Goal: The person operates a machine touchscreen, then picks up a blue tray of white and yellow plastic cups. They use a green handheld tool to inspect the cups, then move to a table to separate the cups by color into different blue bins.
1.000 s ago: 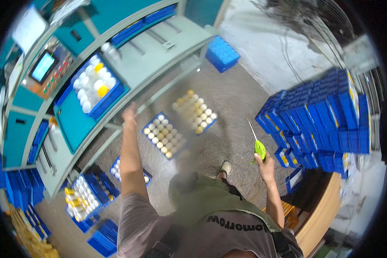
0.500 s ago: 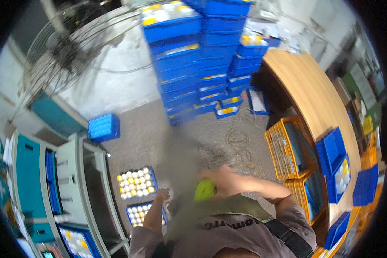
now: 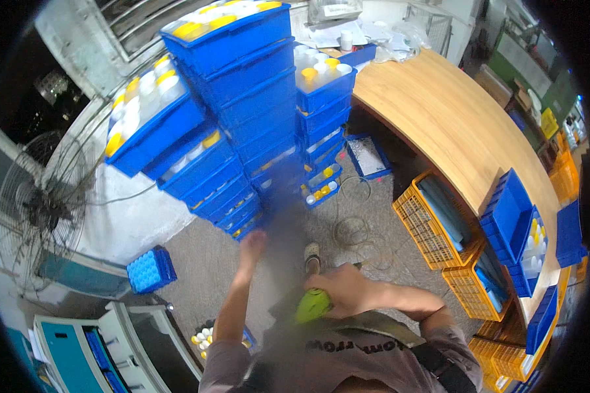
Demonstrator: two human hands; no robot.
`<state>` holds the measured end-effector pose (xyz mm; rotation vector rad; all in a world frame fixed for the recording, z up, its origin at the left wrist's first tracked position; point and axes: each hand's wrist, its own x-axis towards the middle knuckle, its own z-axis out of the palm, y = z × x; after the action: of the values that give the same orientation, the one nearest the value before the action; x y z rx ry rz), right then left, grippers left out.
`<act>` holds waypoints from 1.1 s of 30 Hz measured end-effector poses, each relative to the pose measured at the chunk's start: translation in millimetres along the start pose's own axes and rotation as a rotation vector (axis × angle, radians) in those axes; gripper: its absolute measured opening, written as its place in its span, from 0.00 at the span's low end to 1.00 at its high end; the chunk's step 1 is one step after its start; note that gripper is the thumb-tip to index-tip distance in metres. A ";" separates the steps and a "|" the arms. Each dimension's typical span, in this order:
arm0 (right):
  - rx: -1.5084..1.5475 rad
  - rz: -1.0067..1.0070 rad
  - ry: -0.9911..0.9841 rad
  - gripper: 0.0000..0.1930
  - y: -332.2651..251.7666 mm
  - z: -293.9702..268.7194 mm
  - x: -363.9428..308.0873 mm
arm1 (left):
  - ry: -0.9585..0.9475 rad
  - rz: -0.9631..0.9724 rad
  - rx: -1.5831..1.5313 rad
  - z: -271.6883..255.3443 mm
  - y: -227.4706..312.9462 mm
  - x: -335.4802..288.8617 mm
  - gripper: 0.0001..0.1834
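Right hand: wrapped round one green tool (partly blurred). Left hand: before stacked blue bins; wide or narrow, cannot tell.

Lime tool, blue bins — yellow and white caps, orange crates, tan table

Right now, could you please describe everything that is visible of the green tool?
The green tool is bright yellow-green and looks like plastic. The right hand grips it, hiding part; the visible body slants down to the left. It is held in front of the torso, but whether they touch is unclear. Grey blur covers its left side, so finer parts cannot be told.
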<state>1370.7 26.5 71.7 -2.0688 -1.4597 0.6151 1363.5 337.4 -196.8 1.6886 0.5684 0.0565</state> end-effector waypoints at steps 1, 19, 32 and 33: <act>0.021 0.003 -0.017 0.28 11.0 -12.8 7.5 | 0.009 0.220 -0.108 8.2 39.4 23.4 0.11; 0.409 0.427 0.420 0.24 274.7 -112.2 34.2 | 0.481 1.014 -0.952 89.0 476.9 239.2 0.12; 0.720 0.451 -0.262 0.15 478.6 -71.1 -55.1 | 0.284 1.298 -1.171 75.1 446.0 100.2 0.13; 0.647 0.386 -0.320 0.15 480.0 -75.6 -48.6 | 0.206 1.306 -1.225 79.8 439.0 72.6 0.14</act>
<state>1742.7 -164.2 -180.8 -1.7681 -0.8299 1.4137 1601.8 255.1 178.4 0.5712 -0.4847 1.2487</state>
